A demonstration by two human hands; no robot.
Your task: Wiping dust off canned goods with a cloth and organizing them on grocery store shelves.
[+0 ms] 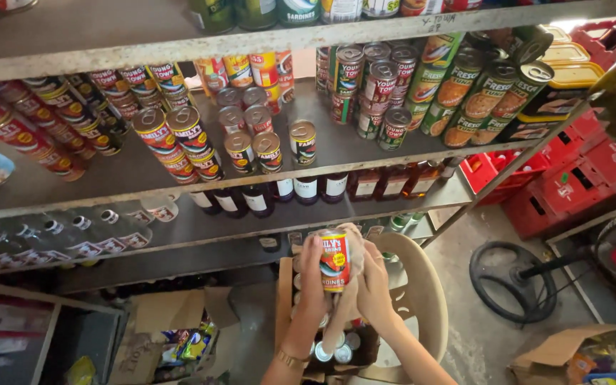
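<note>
Grey metal shelves (365, 146) full of cans and bottles. Red crates (572, 178) stacked on the right. Bare grey floor (479, 335) below, with a black fan base (511, 281). Bright daylight up top.

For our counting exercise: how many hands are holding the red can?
2: left hand on the red can's left side, right hand with a cloth on its right.

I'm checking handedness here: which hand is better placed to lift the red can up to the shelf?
Probably the left hand: its fingers wrap the red can directly, while the right hand presses a cloth against it. The shelf lies up and left.
</note>
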